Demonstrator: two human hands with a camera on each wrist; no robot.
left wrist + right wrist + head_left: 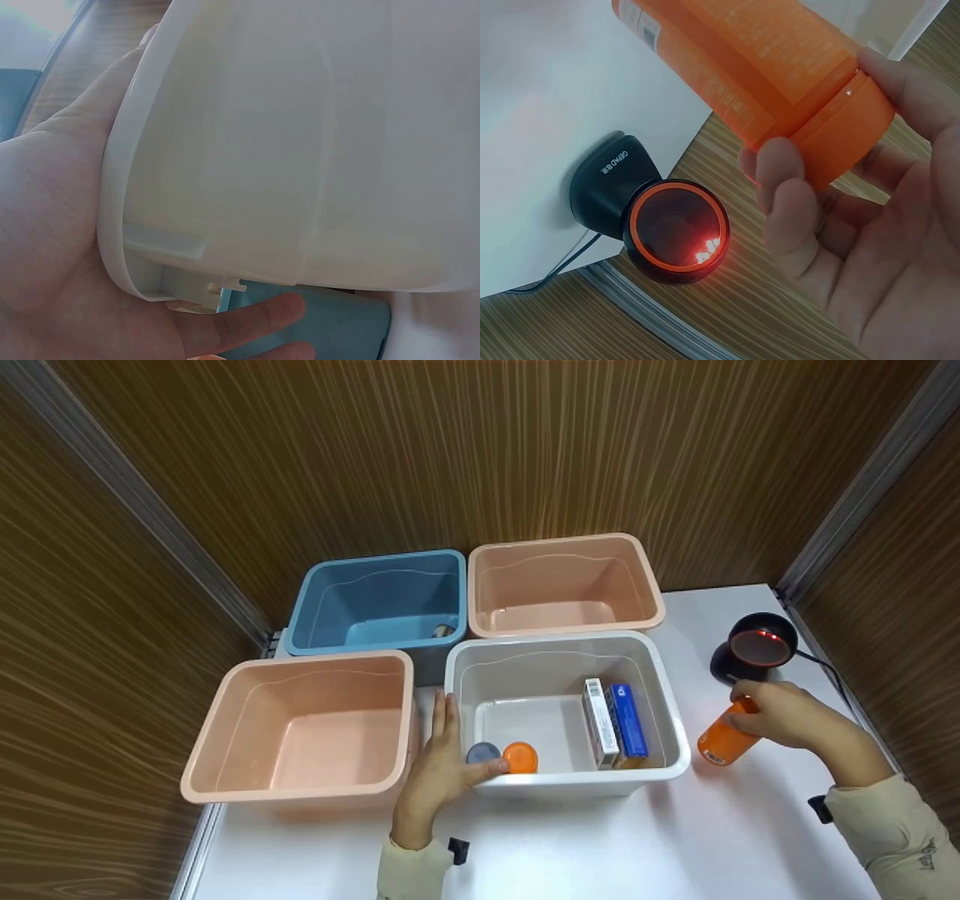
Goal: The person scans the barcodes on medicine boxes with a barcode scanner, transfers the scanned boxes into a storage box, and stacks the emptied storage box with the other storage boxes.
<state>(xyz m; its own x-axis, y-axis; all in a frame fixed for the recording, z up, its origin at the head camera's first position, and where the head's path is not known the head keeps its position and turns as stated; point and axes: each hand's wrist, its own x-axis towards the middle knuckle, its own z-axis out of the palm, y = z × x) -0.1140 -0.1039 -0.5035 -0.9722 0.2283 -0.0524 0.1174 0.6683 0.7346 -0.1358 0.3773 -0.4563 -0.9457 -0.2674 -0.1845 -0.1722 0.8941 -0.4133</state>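
An orange bottle [726, 739] with a printed label is tilted in my right hand [787, 716], which grips it around its cap end. In the right wrist view, the fingers and thumb curl about the orange cap [847, 127], and a barcode shows at the label's edge. Just beyond is a black desktop scanner [757, 641] glowing red. My left hand [435, 776] rests at the near left corner of the white bin [566, 780], its fingers straight along the outer side and its thumb across the front rim.
Inside the white bin are a white box [601, 724], a blue box [628, 721], a grey round lid [483, 753] and an orange round lid [520, 757]. Around it stand a blue bin [300, 619] holding a small object, and two peach bins [214, 735]. Wood-grain panels enclose the table.
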